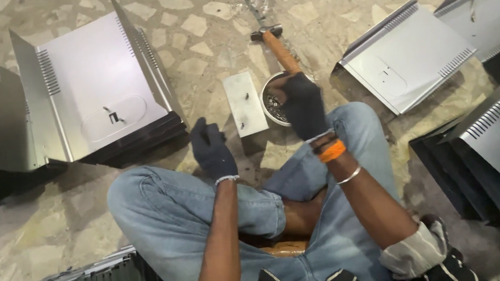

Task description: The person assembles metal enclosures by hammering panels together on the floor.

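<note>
Bowl point(271, 107) of small fasteners sits on floor beside flat plate point(245, 102), hammer point(277, 46) behind. Right hand point(302, 104) reaches in, fingers bunched; contents of grip unclear. Left hand point(211, 149) loosely curled, empty. Best to pinch one piece only.

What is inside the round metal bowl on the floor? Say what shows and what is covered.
The bowl holds a heap of small dark metal pieces. The gloved right hand covers its right half, so that part is hidden.
</note>
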